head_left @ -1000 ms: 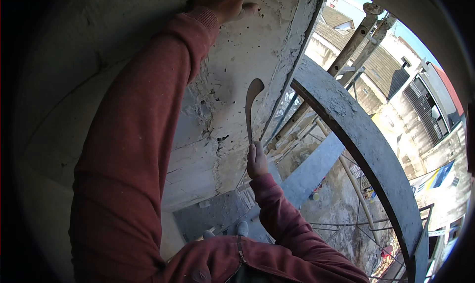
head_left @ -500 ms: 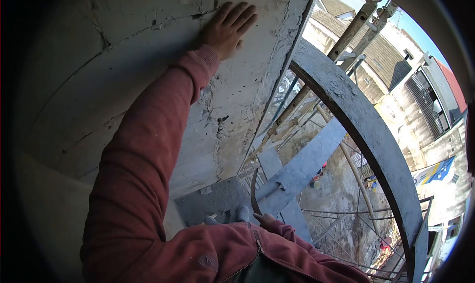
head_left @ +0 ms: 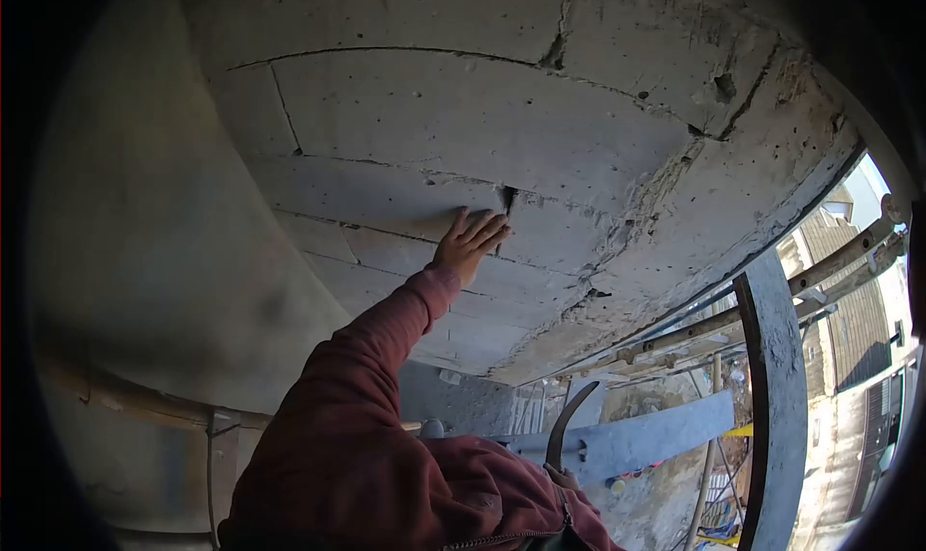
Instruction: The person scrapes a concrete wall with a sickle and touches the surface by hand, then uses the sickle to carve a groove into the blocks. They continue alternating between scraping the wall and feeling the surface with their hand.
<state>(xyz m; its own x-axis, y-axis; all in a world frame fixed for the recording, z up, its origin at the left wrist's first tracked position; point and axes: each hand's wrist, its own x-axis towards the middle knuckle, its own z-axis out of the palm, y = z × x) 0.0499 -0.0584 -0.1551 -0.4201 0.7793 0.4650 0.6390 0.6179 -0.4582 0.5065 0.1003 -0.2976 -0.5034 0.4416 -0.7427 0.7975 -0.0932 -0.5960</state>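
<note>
Against the grey block wall (head_left: pixel 453 107), my left hand (head_left: pixel 471 246) lies flat with its fingers spread and nothing held. Its fingertips are beside a dark gap in a joint between blocks. Low in the view, partly hidden by the red jacket (head_left: pixel 357 435), my right hand (head_left: pixel 562 478) is closed around the lower end of a dark curved blade (head_left: pixel 561 426). The blade points upward, above a grey plank.
A curved grey beam (head_left: pixel 779 387) stands at the right, beside rusty scaffold tubes (head_left: pixel 849 252). The long grey plank (head_left: pixel 666 430) spans above the ground far below. Buildings show beyond. A smooth pale surface (head_left: pixel 145 214) fills the left, with a horizontal pole (head_left: pixel 135 392).
The view has swung toward the wall and the left, showing more blocks and less of the outside. My left hand is still on the wall, now lower in view.
</note>
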